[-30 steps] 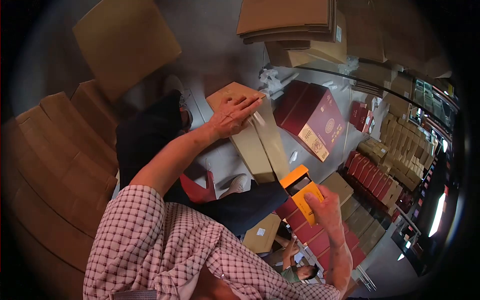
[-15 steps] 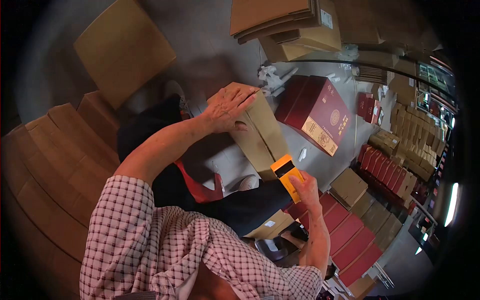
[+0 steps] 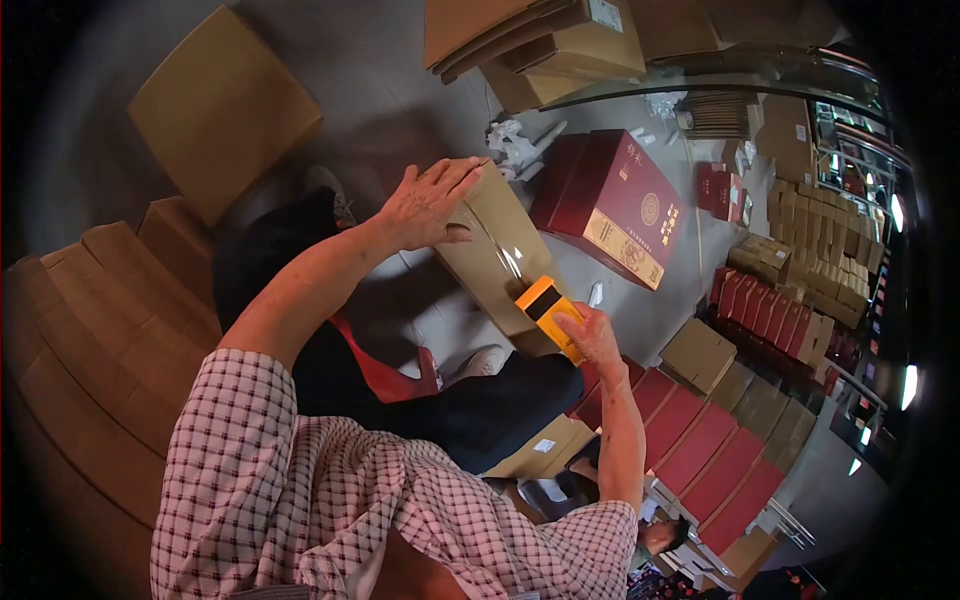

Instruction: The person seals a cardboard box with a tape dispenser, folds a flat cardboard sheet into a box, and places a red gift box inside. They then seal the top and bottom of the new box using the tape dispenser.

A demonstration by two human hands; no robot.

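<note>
A long brown cardboard box [image 3: 490, 262] stands in front of my legs, with a shiny strip of clear tape on its top seam. My left hand [image 3: 425, 208] lies flat with spread fingers on the far end of that box. In my right hand [image 3: 592, 335] is a yellow tape dispenser [image 3: 550, 316], its front against the box top at the near end. The underside of the box is hidden.
A dark red printed box [image 3: 622, 205] stands beyond the brown one, near crumpled plastic [image 3: 512, 148]. Large cartons [image 3: 222, 112] stand at upper left, with more [image 3: 110, 330] at left. Red boxes [image 3: 700, 450] line the lower right, near another person [image 3: 660, 537].
The tape dispenser in my right hand has shifted slightly left and up in view, and shiny tape now shows behind it on the seam. The whole view has shifted a little.
</note>
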